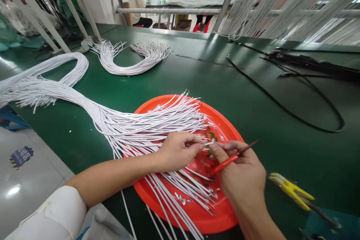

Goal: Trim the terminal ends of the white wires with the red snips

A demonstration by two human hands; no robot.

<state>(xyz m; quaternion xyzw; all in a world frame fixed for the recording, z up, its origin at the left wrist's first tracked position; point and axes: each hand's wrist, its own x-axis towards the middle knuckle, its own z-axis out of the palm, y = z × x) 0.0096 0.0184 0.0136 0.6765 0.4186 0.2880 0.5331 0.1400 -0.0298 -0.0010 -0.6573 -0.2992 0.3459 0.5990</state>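
Note:
My left hand (180, 150) is closed in a pinch on the end of a white cable (207, 143) above a round red tray (225, 213). My right hand (242, 168) meets it there, thumb and forefinger pressed together at the cable's tip. Across the right palm lies a red-handled pointed tool (225, 164), its dark tip pointing right, away from the cable; its exact kind is unclear. A thick bundle of white cables (146, 125) fans out over the tray, under and around my left forearm. Small silvery scraps (181, 198) lie on the tray.
On the green table (197, 78), more white cable bundles (126, 65) lie at the back left. A black cable (281, 108) loops at right. Yellow-handled pliers or cutters (292, 191) rest near my right hand. White cables (258, 3) hang from a metal rack; people sit beyond.

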